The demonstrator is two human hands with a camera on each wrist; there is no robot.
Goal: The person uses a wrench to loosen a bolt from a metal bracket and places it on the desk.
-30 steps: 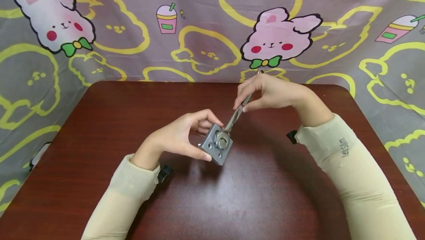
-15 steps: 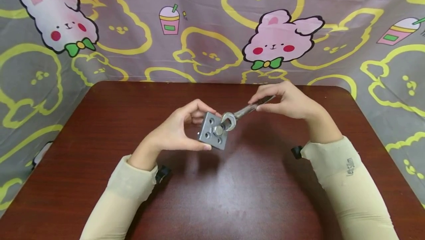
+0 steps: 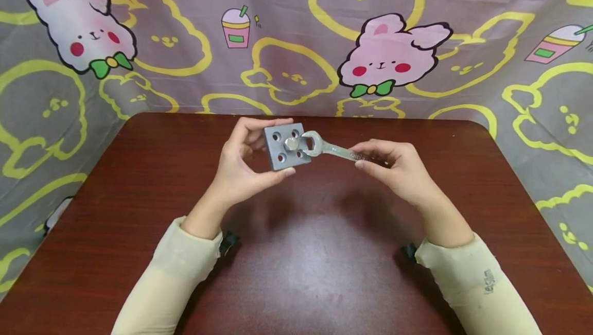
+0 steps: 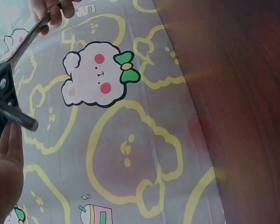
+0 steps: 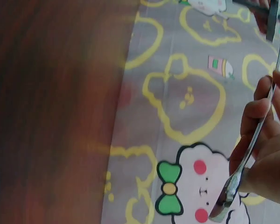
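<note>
My left hand grips a grey square metal plate by its edges, thumb below and fingers at the top and behind. Several holes surround the hex bolt head at the plate's centre. From the plate's back, a threaded bolt shank sticks out in the left wrist view. My right hand pinches the handle of a metal wrench between thumb and fingers. The wrench's open end faces the bolt head from the right and overlaps the plate's edge in the head view. Its far end shows past the palm.
Both hands are raised above a dark red-brown table. A patterned cloth hangs behind and along the sides of the table. Black wrist mounts show at the cuffs of both sleeves.
The wrench has come off the bolt head and swung to the right, its handle now lower. My left hand has raised the plate and turned its face more toward the head camera.
</note>
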